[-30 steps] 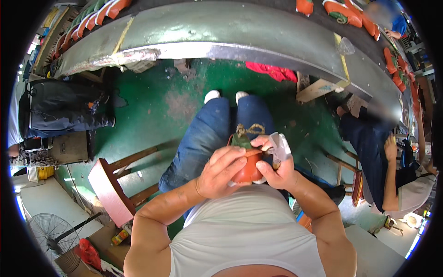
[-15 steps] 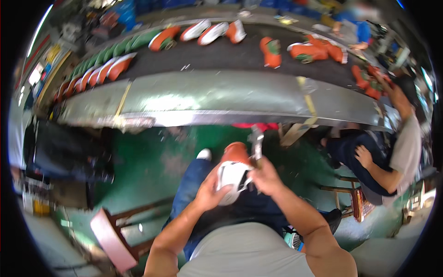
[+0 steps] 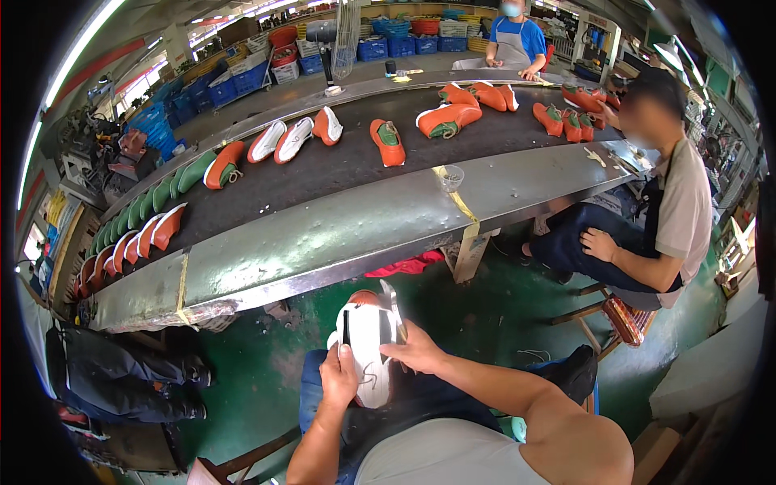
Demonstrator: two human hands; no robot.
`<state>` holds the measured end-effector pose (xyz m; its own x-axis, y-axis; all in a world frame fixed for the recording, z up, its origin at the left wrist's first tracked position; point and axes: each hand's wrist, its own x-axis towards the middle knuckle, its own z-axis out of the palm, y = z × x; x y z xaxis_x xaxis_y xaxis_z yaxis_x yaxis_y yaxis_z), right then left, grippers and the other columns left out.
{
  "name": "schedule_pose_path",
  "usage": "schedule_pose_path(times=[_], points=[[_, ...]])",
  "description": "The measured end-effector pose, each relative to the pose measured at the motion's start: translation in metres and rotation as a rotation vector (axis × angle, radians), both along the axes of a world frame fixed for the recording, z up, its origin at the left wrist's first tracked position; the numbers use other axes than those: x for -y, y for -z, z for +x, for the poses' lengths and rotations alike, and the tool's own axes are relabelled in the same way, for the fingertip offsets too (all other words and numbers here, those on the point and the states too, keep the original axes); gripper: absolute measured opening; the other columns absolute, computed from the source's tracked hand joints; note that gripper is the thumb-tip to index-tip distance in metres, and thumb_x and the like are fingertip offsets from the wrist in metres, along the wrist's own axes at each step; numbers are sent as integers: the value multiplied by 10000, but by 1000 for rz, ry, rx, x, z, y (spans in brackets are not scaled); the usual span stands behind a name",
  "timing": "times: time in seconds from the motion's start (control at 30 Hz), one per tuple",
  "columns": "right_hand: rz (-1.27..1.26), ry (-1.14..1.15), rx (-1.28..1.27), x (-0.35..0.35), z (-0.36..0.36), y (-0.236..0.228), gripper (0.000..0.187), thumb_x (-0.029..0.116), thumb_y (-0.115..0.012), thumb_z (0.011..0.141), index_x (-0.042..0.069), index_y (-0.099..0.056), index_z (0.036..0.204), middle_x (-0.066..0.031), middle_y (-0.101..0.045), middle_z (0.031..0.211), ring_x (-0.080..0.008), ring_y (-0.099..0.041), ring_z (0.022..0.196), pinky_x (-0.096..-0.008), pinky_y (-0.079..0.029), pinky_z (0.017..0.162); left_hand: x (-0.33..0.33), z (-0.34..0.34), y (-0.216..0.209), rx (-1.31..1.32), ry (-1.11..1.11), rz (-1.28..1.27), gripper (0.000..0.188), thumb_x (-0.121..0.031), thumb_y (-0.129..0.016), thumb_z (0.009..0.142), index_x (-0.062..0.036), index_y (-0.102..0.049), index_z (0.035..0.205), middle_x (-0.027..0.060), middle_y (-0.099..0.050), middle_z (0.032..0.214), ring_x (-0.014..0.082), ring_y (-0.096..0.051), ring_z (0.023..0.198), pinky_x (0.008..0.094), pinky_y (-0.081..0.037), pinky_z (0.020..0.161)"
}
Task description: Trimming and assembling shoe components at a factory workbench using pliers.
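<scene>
Above my lap is a white shoe (image 3: pixel 373 343) with black patches, a dark squiggle near its lower end and orange at its far end. My left hand (image 3: pixel 339 375) grips the shoe's left side, the thumb lying along its edge. On the other side, my right hand (image 3: pixel 413 347) has its fingers closed around a metal pincers-like tool (image 3: pixel 391 301), whose bright head stands beside the orange end. The right thumb and fingertips also touch the white surface. My right palm hides most of the tool's handle.
Ahead runs a dark belt (image 3: pixel 303 182) with a metal front ledge (image 3: pixel 323 240). Orange-green shoes (image 3: pixel 388 144), white-orange shoes (image 3: pixel 294 141) and green ones (image 3: pixel 196 170) stand on it. A small clear cup (image 3: pixel 451 178) sits on the ledge. Co-workers sit at right (image 3: pixel 679 194) and across (image 3: pixel 517 44).
The view has tilted up and swung, showing more of the room. The shoe has been turned in my hands, so a broad white face with the squiggle shows. The tool remains in my right hand.
</scene>
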<state>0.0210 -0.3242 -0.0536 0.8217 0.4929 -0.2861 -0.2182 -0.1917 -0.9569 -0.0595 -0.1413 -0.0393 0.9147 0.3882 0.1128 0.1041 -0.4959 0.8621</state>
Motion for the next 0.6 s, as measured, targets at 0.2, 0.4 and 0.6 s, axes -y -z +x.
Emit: schedule_pose_path(times=[0.2, 0.4, 0.6], points=[[-37, 9, -198, 1, -50, 81, 295, 127, -720, 830, -2, -597, 1066, -51, -636, 796, -113, -566, 581, -283, -504, 528, -19, -39, 90, -242, 101, 5, 472, -393, -472, 1022, 48, -635, 974, 358, -630, 864, 544, -610, 919, 513, -502, 760], [-192, -100, 5, 6, -51, 54, 440, 47, -673, 751, -4, -605, 1182, -127, -701, 944, -243, -695, 852, -370, -572, 749, -51, -30, 93, -342, 475, -325, 346, -133, -539, 885, 22, -646, 1175, 216, -698, 1100, 325, -657, 1069, 403, -487, 981], [-189, -260, -266, 24, -7, 51, 283, 72, -650, 858, -7, -610, 1127, -110, -693, 947, -140, -665, 757, -314, -540, 686, -58, 7, 75, -617, 554, -879, 446, -50, -547, 892, 10, -539, 1334, 103, -665, 1158, 207, -668, 1046, 352, -558, 885]])
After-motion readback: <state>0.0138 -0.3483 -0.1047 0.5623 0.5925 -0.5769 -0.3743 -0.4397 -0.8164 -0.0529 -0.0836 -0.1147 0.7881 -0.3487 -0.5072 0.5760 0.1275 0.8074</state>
